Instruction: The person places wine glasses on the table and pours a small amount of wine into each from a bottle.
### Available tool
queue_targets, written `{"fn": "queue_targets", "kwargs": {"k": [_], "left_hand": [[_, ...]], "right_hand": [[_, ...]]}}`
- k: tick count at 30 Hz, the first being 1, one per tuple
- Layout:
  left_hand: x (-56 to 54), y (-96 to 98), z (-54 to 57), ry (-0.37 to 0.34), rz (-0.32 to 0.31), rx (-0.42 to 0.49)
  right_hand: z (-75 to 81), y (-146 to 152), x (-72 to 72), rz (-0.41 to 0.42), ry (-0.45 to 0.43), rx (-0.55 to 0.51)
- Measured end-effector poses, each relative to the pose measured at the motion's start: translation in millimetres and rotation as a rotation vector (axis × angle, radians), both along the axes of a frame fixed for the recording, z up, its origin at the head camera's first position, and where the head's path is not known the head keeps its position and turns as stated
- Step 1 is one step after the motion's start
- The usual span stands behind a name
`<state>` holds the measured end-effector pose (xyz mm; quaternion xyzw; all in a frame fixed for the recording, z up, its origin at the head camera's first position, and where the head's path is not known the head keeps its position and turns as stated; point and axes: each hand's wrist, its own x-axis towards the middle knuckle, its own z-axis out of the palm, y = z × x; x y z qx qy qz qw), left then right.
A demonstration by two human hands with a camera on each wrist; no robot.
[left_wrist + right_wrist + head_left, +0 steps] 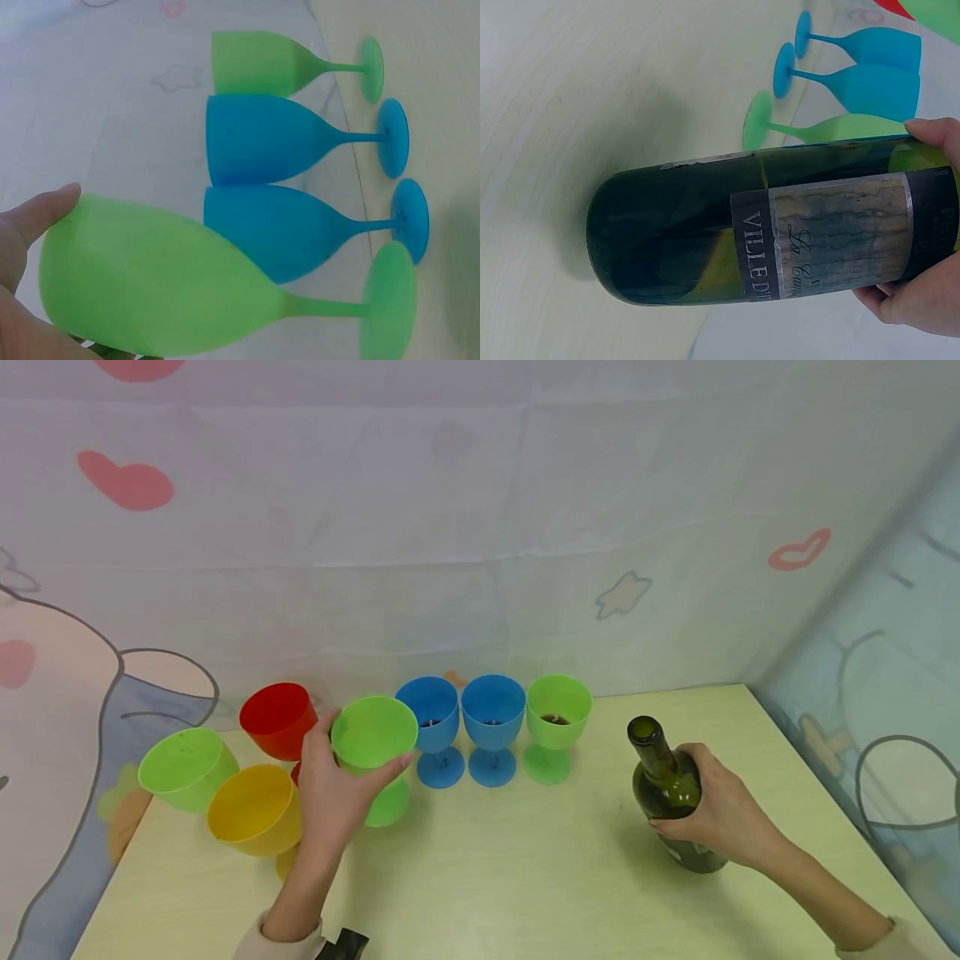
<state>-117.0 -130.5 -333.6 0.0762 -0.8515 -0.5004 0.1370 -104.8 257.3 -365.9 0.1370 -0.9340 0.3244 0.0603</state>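
My left hand (336, 789) grips a light green goblet (375, 731) by its bowl, thumb on one side and fingers round the other. In the left wrist view that goblet (157, 277) overlaps the nearer of two blue goblets. My right hand (723, 814) holds a dark green glass wine bottle (678, 793) round its upper body, the mouth tilted to the left. A torn, worn label (840, 236) shows on the bottle in the right wrist view. Two blue goblets (427, 714) (493, 714) and another green goblet (558, 710) stand in a row, dark liquid in each.
Left of my left hand are a red goblet (277, 720), a yellow goblet (255, 810) and one more green goblet (187, 768). A pale wooden table (510, 868) carries everything. Behind it hangs a printed cloth (480, 527), with another cloth (900, 693) along the right side.
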Motion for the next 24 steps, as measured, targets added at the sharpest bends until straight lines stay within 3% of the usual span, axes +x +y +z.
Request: {"fn": "queue_targets", "kwargs": {"k": [4,10,16,24], "left_hand": [[8.5,4.3,2.9,-0.05,-0.082,0.003],[16.2,12.6,-0.3,-0.061,-0.197,0.015],[20.9,22.1,-4.7,-0.099,-0.253,-0.008],[26.8,36.0,-10.1,-0.092,-0.324,-0.024]], "right_hand": [[-0.1,0.2,0.5,0.001,0.005,0.002],[-0.1,0.7,0.6,0.003,0.011,-0.001],[0.0,1.3,0.7,0.003,0.01,-0.003],[-1.6,-3.7,3.0,0.0,-0.001,-0.005]]}}
